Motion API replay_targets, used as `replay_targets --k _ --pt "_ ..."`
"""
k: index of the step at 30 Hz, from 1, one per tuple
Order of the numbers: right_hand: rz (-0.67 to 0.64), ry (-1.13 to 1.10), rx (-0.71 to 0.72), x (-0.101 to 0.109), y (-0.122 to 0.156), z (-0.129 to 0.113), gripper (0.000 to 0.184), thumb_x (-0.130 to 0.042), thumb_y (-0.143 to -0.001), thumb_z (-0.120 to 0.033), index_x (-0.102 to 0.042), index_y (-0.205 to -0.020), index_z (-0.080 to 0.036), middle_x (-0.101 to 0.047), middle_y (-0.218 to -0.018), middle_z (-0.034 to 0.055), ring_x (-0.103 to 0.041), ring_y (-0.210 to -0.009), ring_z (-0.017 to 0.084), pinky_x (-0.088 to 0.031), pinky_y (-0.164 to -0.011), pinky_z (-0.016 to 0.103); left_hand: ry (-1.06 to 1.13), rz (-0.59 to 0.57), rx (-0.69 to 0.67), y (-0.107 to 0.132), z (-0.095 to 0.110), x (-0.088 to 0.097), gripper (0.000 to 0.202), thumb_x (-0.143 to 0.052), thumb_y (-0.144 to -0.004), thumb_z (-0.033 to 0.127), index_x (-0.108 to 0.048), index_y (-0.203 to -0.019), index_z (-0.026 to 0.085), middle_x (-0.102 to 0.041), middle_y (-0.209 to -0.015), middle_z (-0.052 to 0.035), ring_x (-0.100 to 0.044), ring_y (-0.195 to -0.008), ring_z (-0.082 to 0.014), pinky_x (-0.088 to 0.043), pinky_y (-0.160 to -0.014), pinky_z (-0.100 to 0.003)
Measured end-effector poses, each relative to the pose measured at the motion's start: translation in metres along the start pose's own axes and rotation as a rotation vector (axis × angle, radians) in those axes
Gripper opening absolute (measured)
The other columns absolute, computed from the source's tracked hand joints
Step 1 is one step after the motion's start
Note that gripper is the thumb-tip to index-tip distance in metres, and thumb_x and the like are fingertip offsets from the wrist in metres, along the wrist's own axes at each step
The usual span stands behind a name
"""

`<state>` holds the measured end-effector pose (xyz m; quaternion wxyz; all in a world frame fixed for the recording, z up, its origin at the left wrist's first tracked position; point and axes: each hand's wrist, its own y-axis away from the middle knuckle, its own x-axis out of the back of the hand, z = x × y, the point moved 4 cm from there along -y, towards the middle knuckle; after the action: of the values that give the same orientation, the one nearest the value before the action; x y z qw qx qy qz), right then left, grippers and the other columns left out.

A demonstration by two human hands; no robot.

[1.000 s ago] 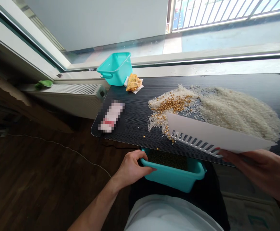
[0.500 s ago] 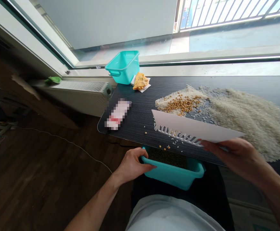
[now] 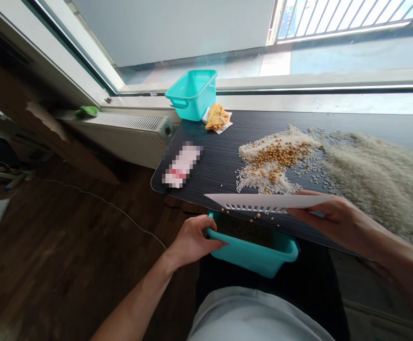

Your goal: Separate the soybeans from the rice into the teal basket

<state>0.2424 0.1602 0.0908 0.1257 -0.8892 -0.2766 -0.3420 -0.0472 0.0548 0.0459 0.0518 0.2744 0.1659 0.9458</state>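
Observation:
My left hand [image 3: 196, 237] grips the left rim of a turquoise plastic bin [image 3: 252, 255], which sits at my lap under the table's front edge and holds a dark, grainy fill. In my right hand [image 3: 329, 210] is a thin white slotted scraper [image 3: 259, 201], seen nearly edge-on with its slots toward me, over the table edge. A few yellow peas [image 3: 258, 216] and rice grains lie on the edge below it. Behind the scraper spreads a small heap of white rice [image 3: 254, 151] mixed with yellow peas [image 3: 280, 154].
A large rice pile [image 3: 380, 175] covers the right of the dark table [image 3: 213, 166]. Toward the window stand a second turquoise bin [image 3: 194, 97] and a folded yellow cloth [image 3: 217, 117] on white paper. A blurred pink-white packet [image 3: 183, 166] lies left. Beyond the table's end is a radiator [image 3: 131, 128].
The scraper has come toward me and left to the table's front edge, uncovering more rice and peas behind it. My left hand keeps its grip on the bin. The view has shifted slightly.

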Motion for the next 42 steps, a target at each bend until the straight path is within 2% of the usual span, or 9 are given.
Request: replay_targets --k 2,5,8,16,22,28,33,38,42 --pt "0.03 -0.015 -0.088 0.007 0.018 0.005 0.055 -0.057 -0.091 -0.07 -0.086 -0.084 -0.024 -0.08 -0.077 0.0048 -0.067 -0.059 0.017 -0.052 -0.05 0.025 -0.002 -0.006 -0.012 -0.001 0.0 -0.001 0.029 -0.087 -0.064 0.028 -0.06 -0.063 0.018 -0.053 -0.066 0.0067 -0.045 -0.063 -0.0094 -0.032 -0.059 -0.024" --pt "0.14 -0.001 -0.239 0.019 0.042 0.014 0.055 -0.062 -0.08 -0.078 -0.087 -0.074 -0.03 -0.083 -0.075 0.0032 -0.074 -0.062 0.023 -0.06 -0.054 0.03 -0.019 -0.006 0.003 0.0 0.0 -0.002 0.031 -0.087 -0.064 0.029 -0.059 -0.062 0.018 -0.053 -0.066 0.0066 -0.045 -0.063 -0.0094 -0.032 -0.06 -0.024" --pt "0.229 0.012 -0.312 0.028 0.058 0.022 0.05 -0.067 -0.072 -0.079 -0.086 -0.066 -0.033 -0.081 -0.064 0.0023 -0.076 -0.056 0.026 -0.063 -0.052 0.032 -0.025 -0.006 0.023 0.001 0.001 -0.004 0.031 -0.087 -0.065 0.029 -0.058 -0.061 0.018 -0.052 -0.067 0.0065 -0.046 -0.064 -0.0097 -0.033 -0.06 -0.024" --pt "0.21 0.014 -0.262 0.026 0.072 0.019 0.043 -0.069 -0.074 -0.073 -0.086 -0.065 -0.034 -0.082 -0.066 0.0003 -0.077 -0.052 0.024 -0.061 -0.044 0.028 -0.018 -0.008 -0.011 0.001 0.005 -0.007 0.031 -0.088 -0.066 0.028 -0.059 -0.061 0.018 -0.053 -0.066 0.0063 -0.047 -0.064 -0.0099 -0.033 -0.061 -0.024" --pt "0.212 0.008 -0.258 0.014 0.082 0.035 0.053 -0.064 -0.079 -0.08 -0.088 -0.073 -0.034 -0.084 -0.071 0.0006 -0.078 -0.06 0.025 -0.065 -0.054 0.03 -0.022 -0.003 -0.012 0.001 0.004 -0.007 0.032 -0.088 -0.066 0.028 -0.058 -0.061 0.018 -0.052 -0.066 0.0065 -0.047 -0.064 -0.0098 -0.032 -0.06 -0.024" --pt "0.14 -0.01 -0.221 0.009 0.075 0.024 0.054 -0.063 -0.081 -0.08 -0.087 -0.069 -0.032 -0.083 -0.07 0.0009 -0.077 -0.057 0.024 -0.063 -0.052 0.029 -0.021 -0.001 -0.035 0.001 0.004 -0.008 0.031 -0.087 -0.066 0.028 -0.058 -0.061 0.018 -0.053 -0.066 0.0061 -0.047 -0.064 -0.0101 -0.033 -0.061 -0.024" --pt "0.165 -0.011 -0.208 0.0 0.047 0.0 0.056 -0.06 -0.083 -0.074 -0.081 -0.058 -0.028 -0.079 -0.061 0.0029 -0.073 -0.053 0.024 -0.059 -0.049 0.031 -0.015 0.0 -0.014 0.0 0.004 -0.008 0.031 -0.087 -0.065 0.03 -0.059 -0.063 0.018 -0.052 -0.065 0.007 -0.044 -0.061 -0.0093 -0.03 -0.058 -0.024" --pt "0.113 -0.131 -0.161 -0.026 0.017 -0.014 0.044 -0.062 -0.089 -0.061 -0.085 -0.076 -0.025 -0.084 -0.078 0.0046 -0.077 -0.069 0.024 -0.063 -0.064 0.033 -0.049 0.022 0.004 0.002 -0.001 -0.001 0.03 -0.088 -0.064 0.03 -0.06 -0.064 0.019 -0.051 -0.064 0.0075 -0.044 -0.061 -0.0096 -0.031 -0.057 -0.024" --pt "0.05 -0.163 -0.125 -0.025 0.021 -0.015 0.044 -0.064 -0.089 -0.061 -0.086 -0.077 -0.025 -0.085 -0.08 0.0056 -0.078 -0.07 0.024 -0.064 -0.065 0.032 -0.077 0.051 -0.023 0.004 -0.005 0.006 0.029 -0.086 -0.066 0.029 -0.059 -0.064 0.019 -0.049 -0.064 0.0071 -0.044 -0.063 -0.01 -0.03 -0.059 -0.024"
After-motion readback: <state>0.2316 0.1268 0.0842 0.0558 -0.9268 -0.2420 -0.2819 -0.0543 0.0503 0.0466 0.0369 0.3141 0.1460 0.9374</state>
